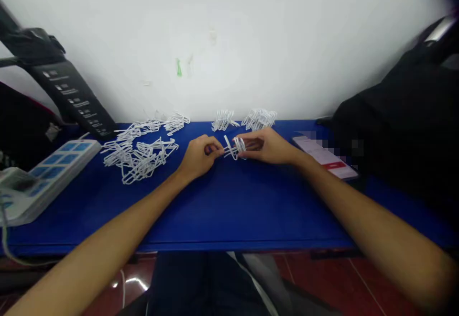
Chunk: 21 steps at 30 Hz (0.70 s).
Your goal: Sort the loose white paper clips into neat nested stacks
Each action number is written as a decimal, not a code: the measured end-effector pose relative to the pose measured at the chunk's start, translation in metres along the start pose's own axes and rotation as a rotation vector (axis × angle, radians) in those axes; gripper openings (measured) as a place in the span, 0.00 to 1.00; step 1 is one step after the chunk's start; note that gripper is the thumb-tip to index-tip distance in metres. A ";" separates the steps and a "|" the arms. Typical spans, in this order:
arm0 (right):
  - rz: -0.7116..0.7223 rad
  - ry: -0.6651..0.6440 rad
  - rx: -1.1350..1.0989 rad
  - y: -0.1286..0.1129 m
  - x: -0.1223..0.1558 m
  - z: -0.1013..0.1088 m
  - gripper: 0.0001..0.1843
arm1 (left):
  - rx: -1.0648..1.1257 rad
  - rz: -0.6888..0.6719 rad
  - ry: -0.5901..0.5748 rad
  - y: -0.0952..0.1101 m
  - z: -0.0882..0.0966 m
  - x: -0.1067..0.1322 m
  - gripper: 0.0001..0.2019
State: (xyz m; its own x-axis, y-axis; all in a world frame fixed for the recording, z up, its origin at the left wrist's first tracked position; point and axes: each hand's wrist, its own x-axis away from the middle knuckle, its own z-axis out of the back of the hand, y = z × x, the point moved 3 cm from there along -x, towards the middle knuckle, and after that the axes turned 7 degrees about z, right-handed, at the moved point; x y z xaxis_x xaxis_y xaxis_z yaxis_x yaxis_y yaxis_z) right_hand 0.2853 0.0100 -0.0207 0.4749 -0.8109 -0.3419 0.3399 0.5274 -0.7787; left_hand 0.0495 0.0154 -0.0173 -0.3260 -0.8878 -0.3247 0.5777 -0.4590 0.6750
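Above the middle of the blue table, my right hand (263, 146) is closed around a small bundle of white wire hooks (239, 147), gripping it between thumb and fingers. Close by on the left, my left hand (202, 153) pinches the thin end of a white wire hook (229, 149) that meets the bundle. Its exact shape is too small to tell. A loose, tangled pile of white wire hooks (143, 160) lies left of my left hand. Behind my hands, near the wall, two neater groups of hooks sit side by side: a smaller group (223, 120) and a larger group (260, 118).
A white plastic case with blue compartments (59, 160) lies at the left, with a cable near it. Behind it leans a black printed panel (79, 96). A phone or tablet (324, 156) lies at the right beside a large black bag (401, 105). The white wall borders the table (236, 211).
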 end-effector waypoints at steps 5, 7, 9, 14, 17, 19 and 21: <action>-0.012 -0.024 -0.043 -0.006 0.001 -0.003 0.35 | -0.008 -0.023 0.010 0.003 0.002 0.001 0.03; -0.030 -0.040 -0.069 -0.006 0.002 -0.001 0.36 | 0.003 -0.028 -0.006 0.004 0.005 0.000 0.04; -0.045 -0.049 -0.087 -0.006 0.002 0.001 0.36 | 0.020 -0.019 -0.035 0.005 0.008 -0.001 0.06; -0.057 -0.062 -0.111 -0.006 0.001 0.004 0.36 | 0.026 0.024 -0.070 0.004 0.009 -0.002 0.06; -0.059 -0.063 -0.109 -0.005 0.002 0.003 0.36 | 0.039 0.037 -0.092 0.004 0.006 0.000 0.06; -0.063 -0.064 -0.101 -0.005 0.002 0.003 0.36 | 0.047 0.033 -0.108 0.005 0.004 0.001 0.06; -0.060 -0.063 -0.093 -0.005 0.002 0.002 0.36 | 0.052 0.026 -0.113 0.006 0.002 0.002 0.06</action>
State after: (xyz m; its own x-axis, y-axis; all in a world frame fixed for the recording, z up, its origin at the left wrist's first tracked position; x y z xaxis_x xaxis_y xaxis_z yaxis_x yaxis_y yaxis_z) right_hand 0.2859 0.0065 -0.0161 0.5074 -0.8210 -0.2617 0.2938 0.4503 -0.8432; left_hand 0.0511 0.0104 -0.0128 -0.3953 -0.8888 -0.2320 0.5484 -0.4309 0.7167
